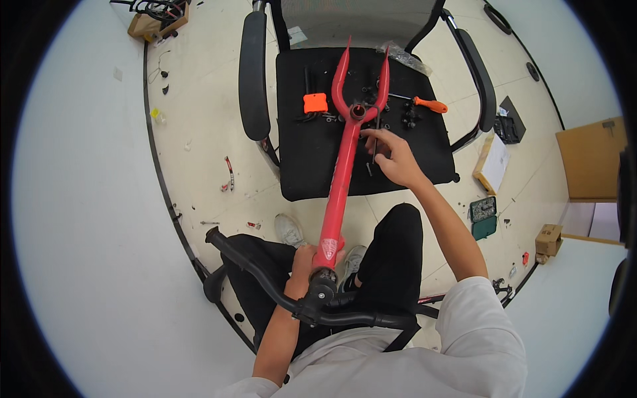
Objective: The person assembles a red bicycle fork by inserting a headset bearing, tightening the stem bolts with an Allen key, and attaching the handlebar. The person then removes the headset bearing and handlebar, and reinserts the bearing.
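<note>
A red bicycle frame (342, 166) lies lengthwise before me, its two-pronged far end over a black chair seat (305, 172). A black handlebar (259, 275) with a stem is fixed at its near end, across my lap. My left hand (305, 259) wraps round the red tube just beyond the stem; the tube hides some of its fingers. Right of the frame's open round shell, my right hand (393, 158) has its fingers bent round a thin dark rod (376, 136), perhaps a hex key. An orange-handled screwdriver (430, 105) lies farther right on the seat.
An orange block-shaped thing (315, 103) and several small dark metal parts (410, 118) rest on the seat, between armrests. On the floor at right are an open green case (484, 217), a flat box (492, 164) and a small cardboard box (549, 240). White walls stand both sides.
</note>
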Action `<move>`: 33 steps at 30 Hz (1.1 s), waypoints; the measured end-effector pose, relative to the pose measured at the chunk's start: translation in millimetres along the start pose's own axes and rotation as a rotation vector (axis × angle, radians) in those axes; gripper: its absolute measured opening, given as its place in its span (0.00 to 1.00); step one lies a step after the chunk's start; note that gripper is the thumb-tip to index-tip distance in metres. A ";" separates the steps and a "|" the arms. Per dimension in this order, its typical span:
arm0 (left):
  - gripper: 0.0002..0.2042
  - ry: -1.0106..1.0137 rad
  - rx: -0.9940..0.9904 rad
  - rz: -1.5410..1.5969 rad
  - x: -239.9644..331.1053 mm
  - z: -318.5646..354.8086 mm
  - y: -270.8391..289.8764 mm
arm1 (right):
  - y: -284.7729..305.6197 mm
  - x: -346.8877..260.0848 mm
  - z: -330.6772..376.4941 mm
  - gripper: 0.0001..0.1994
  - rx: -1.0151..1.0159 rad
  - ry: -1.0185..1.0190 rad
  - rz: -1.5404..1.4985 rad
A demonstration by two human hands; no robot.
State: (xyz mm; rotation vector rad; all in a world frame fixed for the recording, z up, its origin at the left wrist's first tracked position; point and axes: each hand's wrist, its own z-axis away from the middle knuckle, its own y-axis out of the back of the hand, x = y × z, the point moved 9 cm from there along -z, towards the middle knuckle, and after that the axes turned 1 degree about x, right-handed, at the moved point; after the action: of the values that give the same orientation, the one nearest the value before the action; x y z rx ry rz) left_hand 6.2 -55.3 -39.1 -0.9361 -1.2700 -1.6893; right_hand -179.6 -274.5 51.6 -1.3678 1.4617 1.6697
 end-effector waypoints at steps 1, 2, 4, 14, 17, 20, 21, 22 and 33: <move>0.13 -0.017 -0.023 -0.065 -12.7 0.5 -4.0 | -6.8 6.9 -0.1 0.15 -0.069 -0.099 -0.206; 0.13 -0.019 -0.040 -0.100 -25.6 2.9 -9.0 | -7.9 10.8 0.4 0.14 -0.087 -0.170 -0.307; 0.13 -0.009 -0.077 -0.143 -18.9 1.7 -9.1 | -10.6 12.0 3.5 0.13 -0.116 -0.318 -0.511; 0.18 -0.043 0.002 -0.027 -3.9 0.7 -7.3 | 0.8 57.3 -1.2 0.07 0.143 -0.321 -0.305; 0.20 -0.062 0.046 -0.008 -15.3 1.8 -8.1 | -1.0 50.4 -8.9 0.09 0.089 -0.347 -0.345; 0.19 -0.100 0.079 -0.021 -12.3 0.8 -9.1 | 3.9 51.0 -7.8 0.09 0.104 -0.358 -0.330; 0.17 -0.108 0.068 -0.051 -11.4 0.4 -9.2 | 5.4 49.7 -7.0 0.09 0.116 -0.343 -0.309; 0.15 -0.099 0.015 -0.119 -13.8 0.7 -8.5 | 6.7 48.3 -5.9 0.09 0.127 -0.327 -0.287; 0.15 -0.061 -0.032 -0.077 -20.2 0.8 -15.1 | 14.4 52.3 -14.0 0.07 0.254 -0.194 -0.128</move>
State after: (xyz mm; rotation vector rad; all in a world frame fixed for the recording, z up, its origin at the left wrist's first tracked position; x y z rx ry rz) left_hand 0.6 -48.6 -62.8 -0.9751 -1.3381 -1.7574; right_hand -205.6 -303.1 11.1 -1.1053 1.3884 1.4374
